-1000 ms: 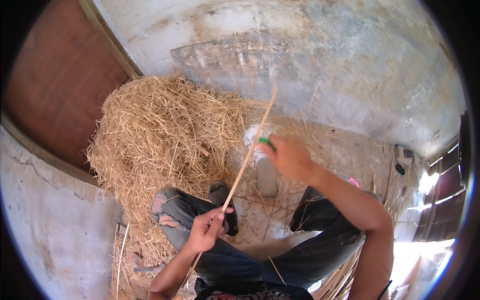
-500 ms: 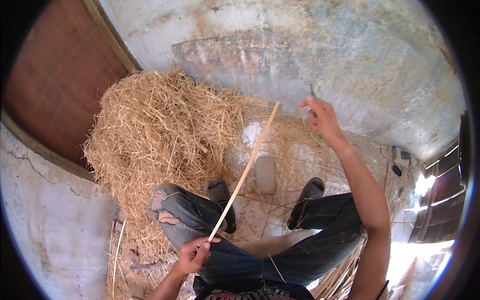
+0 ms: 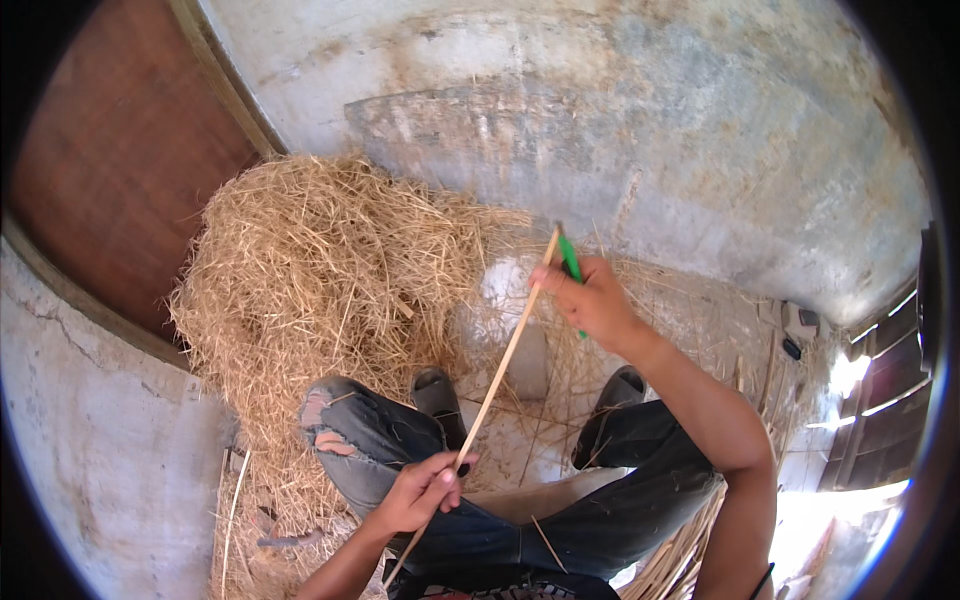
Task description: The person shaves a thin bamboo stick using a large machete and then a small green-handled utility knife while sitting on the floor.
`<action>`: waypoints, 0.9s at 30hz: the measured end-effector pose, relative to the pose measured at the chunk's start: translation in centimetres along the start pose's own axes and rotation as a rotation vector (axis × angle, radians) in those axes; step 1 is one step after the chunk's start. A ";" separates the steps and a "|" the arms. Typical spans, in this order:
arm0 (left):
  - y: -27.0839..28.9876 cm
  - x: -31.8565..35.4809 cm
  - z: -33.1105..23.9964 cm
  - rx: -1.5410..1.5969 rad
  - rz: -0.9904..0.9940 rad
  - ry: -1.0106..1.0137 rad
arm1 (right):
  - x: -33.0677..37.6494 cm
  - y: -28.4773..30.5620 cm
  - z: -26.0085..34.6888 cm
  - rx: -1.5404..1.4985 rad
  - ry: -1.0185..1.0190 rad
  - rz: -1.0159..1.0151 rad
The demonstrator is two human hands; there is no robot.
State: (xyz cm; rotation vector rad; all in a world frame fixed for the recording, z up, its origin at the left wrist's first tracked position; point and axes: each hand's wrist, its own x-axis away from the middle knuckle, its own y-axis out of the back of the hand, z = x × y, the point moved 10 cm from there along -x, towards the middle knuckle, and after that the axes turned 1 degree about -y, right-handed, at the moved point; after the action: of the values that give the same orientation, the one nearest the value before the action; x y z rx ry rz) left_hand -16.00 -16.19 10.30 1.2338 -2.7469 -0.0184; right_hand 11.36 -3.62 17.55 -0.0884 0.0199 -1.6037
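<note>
A long, thin pale bamboo strip (image 3: 505, 365) slants across my lap, its far end pointing up and to the right. My left hand (image 3: 425, 493) is closed round its lower part, and a short length sticks out below toward my waist. Near the strip's far end, my right hand (image 3: 592, 300) grips a small green-handled knife (image 3: 570, 258), with thumb and finger at the strip. The knife's dark tip lies beside the strip's end; its blade is too small to make out clearly.
A big heap of straw (image 3: 320, 260) lies at the left against the wall (image 3: 600, 110). Between my sandalled feet sits a grey block (image 3: 527, 362). Several thin strips (image 3: 675, 555) are bundled by my right thigh. A curved metal tool (image 3: 290, 538) lies at lower left.
My right hand has come down and left with the knife to the strip's far end. My left hand has risen slightly, and more of the strip now shows below it.
</note>
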 end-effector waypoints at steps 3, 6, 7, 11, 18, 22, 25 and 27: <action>-0.4 -2.9 -1.7 -0.026 -0.098 -0.065 | 1.0 -3.0 0.5 0.266 0.165 0.052; 0.7 -5.3 -1.5 -0.036 -0.202 -0.057 | 3.1 -5.1 2.0 0.666 0.405 -0.001; 1.2 -5.8 -1.4 -0.049 -0.239 -0.047 | 4.0 -5.7 2.5 0.804 0.487 -0.035; 1.4 -6.6 -2.5 -0.113 -0.303 -0.102 | 5.4 -7.2 1.7 1.018 0.438 0.023; 2.3 -5.8 -1.4 -0.182 -0.363 -0.050 | 2.9 -5.4 -0.5 1.134 0.343 0.049; 2.3 -5.2 -0.1 -0.197 -0.281 0.018 | -0.2 -0.8 -1.1 1.182 0.348 -0.183; 0.8 -1.2 -1.1 -0.343 -0.144 -0.128 | -3.2 15.2 2.4 0.978 -0.049 -0.570; 2.2 0.2 0.7 -0.182 -0.263 -0.027 | -2.1 19.1 4.6 1.101 0.087 -0.683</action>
State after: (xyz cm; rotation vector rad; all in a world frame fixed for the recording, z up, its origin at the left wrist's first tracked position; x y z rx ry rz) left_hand -17.87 -14.96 9.74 1.5379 -2.5161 -0.3045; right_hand 30.80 -2.01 20.73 0.9108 -0.8977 -2.0760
